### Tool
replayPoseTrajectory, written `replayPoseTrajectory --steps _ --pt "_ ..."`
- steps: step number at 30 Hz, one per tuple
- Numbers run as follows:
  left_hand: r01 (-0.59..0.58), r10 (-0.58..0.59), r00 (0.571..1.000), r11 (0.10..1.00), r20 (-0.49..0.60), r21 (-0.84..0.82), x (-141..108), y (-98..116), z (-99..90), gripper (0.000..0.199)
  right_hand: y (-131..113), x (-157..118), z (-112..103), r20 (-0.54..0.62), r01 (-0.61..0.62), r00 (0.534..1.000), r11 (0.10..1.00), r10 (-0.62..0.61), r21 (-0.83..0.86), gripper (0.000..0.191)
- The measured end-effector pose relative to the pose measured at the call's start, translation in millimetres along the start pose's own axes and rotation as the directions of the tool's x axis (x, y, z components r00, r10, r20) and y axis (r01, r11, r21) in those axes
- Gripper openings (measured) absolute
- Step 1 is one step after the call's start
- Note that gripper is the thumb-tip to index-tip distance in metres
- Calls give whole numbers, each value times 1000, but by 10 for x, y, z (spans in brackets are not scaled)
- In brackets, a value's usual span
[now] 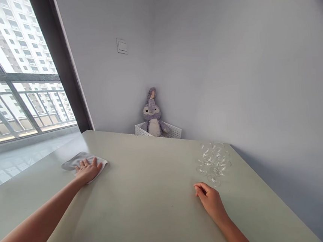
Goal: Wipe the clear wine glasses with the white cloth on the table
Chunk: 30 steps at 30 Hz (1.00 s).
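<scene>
My left hand (89,170) lies flat with its fingers spread on a grey-white cloth (73,162), at the left part of the pale green table (145,197). My right hand (208,196) rests on the table at the right, its fingers curled together; nothing shows between them. Just beyond it stands a group of several clear glasses (214,161), close to one another near the table's right edge.
Behind the far edge, a purple plush rabbit (153,121) sits in a white perforated basket (174,131) in the wall corner. A window (19,80) is at the left, and a wall runs beside the table's right edge.
</scene>
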<state>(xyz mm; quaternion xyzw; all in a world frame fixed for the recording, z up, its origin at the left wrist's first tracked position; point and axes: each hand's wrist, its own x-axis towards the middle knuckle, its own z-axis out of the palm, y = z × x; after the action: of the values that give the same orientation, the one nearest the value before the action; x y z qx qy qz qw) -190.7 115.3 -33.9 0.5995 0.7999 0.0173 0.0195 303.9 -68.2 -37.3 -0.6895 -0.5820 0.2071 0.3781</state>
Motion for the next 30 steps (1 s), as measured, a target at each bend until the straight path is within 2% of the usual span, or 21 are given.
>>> replayPoseTrajectory --steps 3,4,5,7,10,12,14,16,17,19,21,23,24,25,26,27,30 --pt "-270 272 961 962 -41 51 -430 420 165 62 -28 2 15 -35 32 999 999 -31 30 28" --pt "-366 368 928 929 -49 50 -600 573 209 61 -37 2 12 -52 34 998 999 -32 42 28" --pt "-481 482 874 876 -51 34 -779 728 240 60 -46 2 4 -71 34 997 998 -30 56 28" --pt "-713 712 701 700 -42 -33 -1149 1040 256 57 -64 0 -24 -119 30 993 995 -18 96 28" --pt "-904 913 405 393 -45 -169 -1698 1506 159 55 -72 3 -85 -204 23 979 981 18 193 29" --pt "-936 975 221 201 -37 -290 -2027 1807 50 57 -52 16 -126 -262 18 963 962 57 273 31" --pt "-908 998 49 28 -41 -418 -2293 2078 -47 59 -7 47 -162 -324 13 939 932 113 362 33" --pt "-835 993 -91 -117 -75 -538 -2467 2292 -108 53 59 94 -197 -392 13 899 884 195 468 32" --pt "-790 986 -131 -164 -99 -591 -2516 2372 -126 48 96 121 -216 -423 13 871 850 249 527 30" --pt "-699 979 -157 -201 -128 -686 -2542 2472 -152 39 174 178 -256 -459 4 809 777 367 629 26" --pt "-608 984 -149 -170 -99 -776 -2504 2499 -177 32 248 226 -291 -461 -18 764 729 452 684 28" --pt "-495 987 -159 -102 -26 -863 -2446 2476 -200 27 310 260 -310 -442 -45 758 716 478 696 36" --pt "-430 988 -157 -59 10 -901 -2421 2453 -204 25 334 273 -310 -425 -56 774 720 469 692 40" --pt "-360 990 -135 -16 36 -933 -2400 2429 -201 23 355 284 -304 -401 -70 795 725 456 685 45" --pt "-289 995 -85 22 49 -957 -2383 2406 -187 21 371 294 -293 -374 -85 816 732 440 676 46" --pt "-220 999 -6 48 51 -974 -2369 2388 -163 20 382 303 -277 -347 -99 836 739 425 666 46" --pt "-74 951 307 41 16 -996 -2316 2372 -58 17 380 324 -216 -308 -121 862 752 403 648 35"
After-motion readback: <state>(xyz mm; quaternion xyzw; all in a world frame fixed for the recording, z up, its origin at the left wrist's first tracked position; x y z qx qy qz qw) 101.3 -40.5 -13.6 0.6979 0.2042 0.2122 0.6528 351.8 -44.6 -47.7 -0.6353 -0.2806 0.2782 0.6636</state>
